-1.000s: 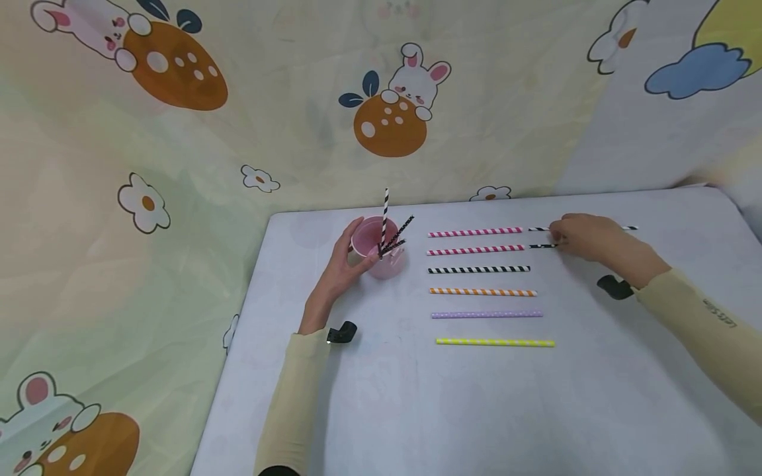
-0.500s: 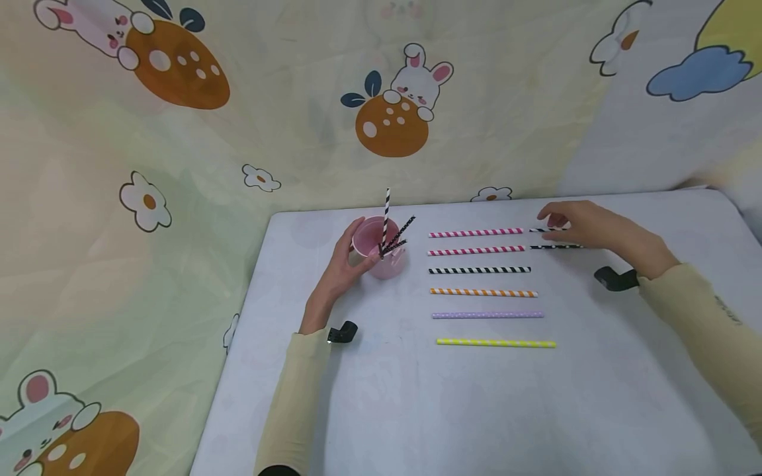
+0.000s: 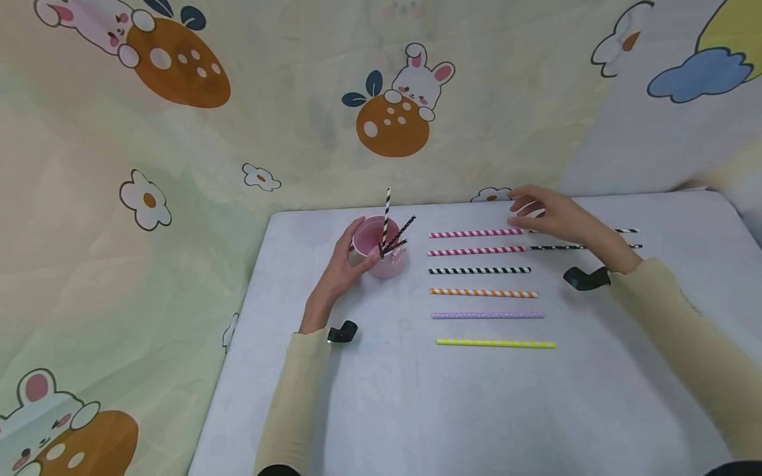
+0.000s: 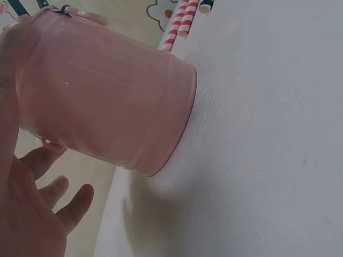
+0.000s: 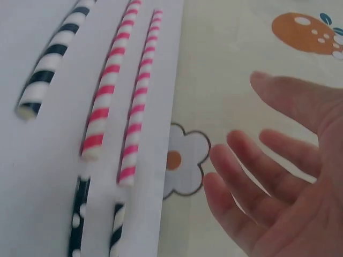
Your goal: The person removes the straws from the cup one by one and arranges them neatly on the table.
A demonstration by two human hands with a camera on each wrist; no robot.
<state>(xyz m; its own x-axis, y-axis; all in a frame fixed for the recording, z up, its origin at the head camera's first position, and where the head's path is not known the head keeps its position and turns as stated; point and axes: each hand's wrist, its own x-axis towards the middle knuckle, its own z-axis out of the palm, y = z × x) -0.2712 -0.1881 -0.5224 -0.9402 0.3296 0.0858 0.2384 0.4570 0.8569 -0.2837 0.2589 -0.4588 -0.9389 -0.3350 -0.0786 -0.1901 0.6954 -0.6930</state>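
Observation:
My left hand (image 3: 339,271) grips a pink cup (image 3: 389,268), which leans to one side in the left wrist view. A black-and-white striped straw (image 3: 386,206) and two black dotted straws (image 3: 407,226) stick out of it. Above the table's far part, my right hand (image 3: 553,215) holds nothing, its fingers spread loosely in the right wrist view. Closest below it lie the upper pink striped straw (image 3: 470,234), a second pink striped straw (image 5: 110,75), a black-and-white striped straw (image 3: 628,231) partly hidden by the hand, and a black dotted straw (image 3: 556,247).
Nearer on the white table (image 3: 476,410) lie a black-and-white striped straw (image 3: 479,270), an orange striped straw (image 3: 483,292), a lilac dotted straw (image 3: 488,315) and a yellow straw (image 3: 496,343). A patterned cloth (image 3: 286,119) hangs behind the table.
My right hand has left the two black straws on the right and moved left and up toward the pink ones. Both black straws stay on the table. The left hand and cup are still.

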